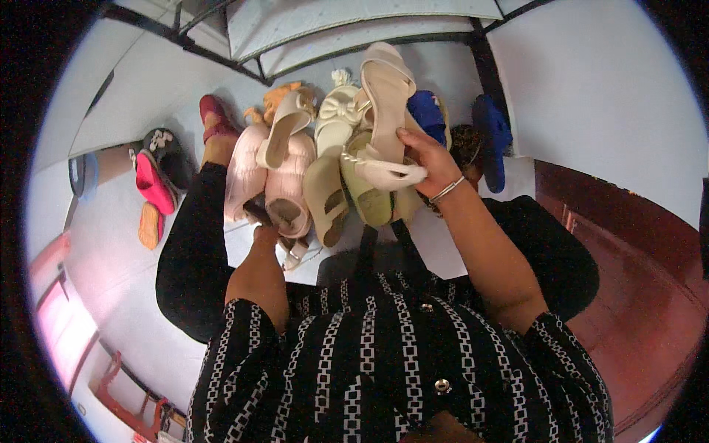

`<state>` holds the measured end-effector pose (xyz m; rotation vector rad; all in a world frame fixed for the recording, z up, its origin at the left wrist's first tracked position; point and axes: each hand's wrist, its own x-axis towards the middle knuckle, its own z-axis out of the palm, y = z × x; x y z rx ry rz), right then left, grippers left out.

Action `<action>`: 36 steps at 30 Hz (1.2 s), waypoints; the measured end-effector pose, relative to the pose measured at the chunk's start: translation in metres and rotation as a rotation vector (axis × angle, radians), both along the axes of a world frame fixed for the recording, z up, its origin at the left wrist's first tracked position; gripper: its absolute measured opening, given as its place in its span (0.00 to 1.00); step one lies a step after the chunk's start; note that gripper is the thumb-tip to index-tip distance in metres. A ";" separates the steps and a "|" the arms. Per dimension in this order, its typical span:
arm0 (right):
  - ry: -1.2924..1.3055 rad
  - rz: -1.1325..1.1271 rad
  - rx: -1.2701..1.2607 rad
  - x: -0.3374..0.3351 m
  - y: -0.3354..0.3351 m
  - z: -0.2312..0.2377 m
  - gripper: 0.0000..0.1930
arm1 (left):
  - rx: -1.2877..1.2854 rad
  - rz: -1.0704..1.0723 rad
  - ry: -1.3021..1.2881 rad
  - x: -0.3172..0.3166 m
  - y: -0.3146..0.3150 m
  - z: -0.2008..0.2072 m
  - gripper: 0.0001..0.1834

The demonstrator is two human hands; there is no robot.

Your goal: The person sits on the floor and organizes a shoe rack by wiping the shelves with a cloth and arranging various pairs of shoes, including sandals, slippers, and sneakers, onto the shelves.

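Presently, right hand (430,156): gripping a beige sandal (385,111) by its side, thumb pressed at the edge of the insole, the other fingers hidden behind
Beige sandal: raised at the centre above the gathered footwear, insole facing the wearer, a band across its far end and a pale strap at its near end
Left hand (265,235): low beside the pale pink padded slippers (288,173), mostly hidden; whether it grips anything, one cannot tell
Wrist: a silver bracelet (447,190) circles the right one
Footwear row: an off-white sandal (276,140) lies over the pale pink padded slippers; to their right stand a cream slipper with a bow (340,111), a khaki shoe (322,192) and an olive slipper (373,201)
Blue pair: one blue slipper (426,114) shows behind the right hand, another (490,140) farther right near the wall
Left side: a maroon shoe (214,114) on the wearer's foot; beyond it, a hot-pink shoe (153,183) beside a dark grey slipper (171,164)
Backdrop: a black-framed rack (484,63) rises behind the footwear, and a reddish-brown surface (628,295) fills the right edge
Clothing: black trousers (193,251) and a black top (388,347) with white chain-like stripes
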<state>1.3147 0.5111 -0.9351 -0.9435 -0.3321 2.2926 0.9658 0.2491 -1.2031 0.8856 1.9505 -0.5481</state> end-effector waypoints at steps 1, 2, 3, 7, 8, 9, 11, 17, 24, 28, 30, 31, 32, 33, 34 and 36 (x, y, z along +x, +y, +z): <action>0.128 0.005 -0.034 0.002 0.003 0.010 0.19 | 0.023 -0.024 -0.017 0.001 0.000 0.009 0.22; 0.384 -0.059 -0.123 0.009 0.005 0.020 0.20 | 0.061 -0.050 -0.037 0.003 0.002 0.020 0.22; 0.652 -0.107 -0.180 0.015 0.010 0.030 0.21 | 0.117 -0.085 -0.056 0.004 0.007 0.031 0.21; 0.476 -0.161 0.040 -0.001 0.039 0.044 0.18 | 0.351 -0.051 -0.118 0.018 0.050 0.104 0.20; 0.585 -0.252 -0.055 -0.006 0.036 0.029 0.17 | 0.392 -0.018 -0.126 0.023 0.059 0.127 0.19; 0.491 -0.212 -0.167 0.005 0.023 0.015 0.16 | 0.424 -0.039 -0.155 0.037 0.080 0.148 0.19; 0.426 -0.026 0.198 -0.018 0.008 0.036 0.16 | 0.472 -0.032 -0.184 0.052 0.083 0.189 0.18; 0.589 -0.068 0.275 -0.037 0.003 0.101 0.13 | 0.713 -0.009 -0.233 0.063 0.081 0.307 0.16; 0.396 -0.176 0.356 0.020 0.033 0.201 0.13 | 1.044 0.466 -0.850 0.079 0.166 0.435 0.18; 0.053 -0.069 0.570 0.030 0.034 0.245 0.15 | 1.106 0.708 -1.291 0.104 0.227 0.468 0.19; -0.052 -0.028 0.655 0.030 0.044 0.245 0.16 | 0.995 0.901 -1.554 0.105 0.242 0.468 0.20; -0.105 -0.004 0.697 0.030 0.048 0.244 0.16 | 1.007 0.934 -1.584 0.108 0.242 0.465 0.20; -0.218 0.006 0.700 0.034 0.049 0.239 0.17 | 1.003 0.975 -1.618 0.116 0.242 0.456 0.20; -0.274 -0.009 0.734 0.035 0.051 0.236 0.16 | 1.000 1.017 -1.650 0.122 0.242 0.448 0.21; -0.328 -0.020 0.769 0.034 0.054 0.236 0.16 | 0.918 1.040 -1.704 0.126 0.241 0.443 0.21; -0.453 -0.021 0.907 0.030 0.067 0.220 0.16 | 0.635 0.881 -2.071 0.136 0.239 0.438 0.23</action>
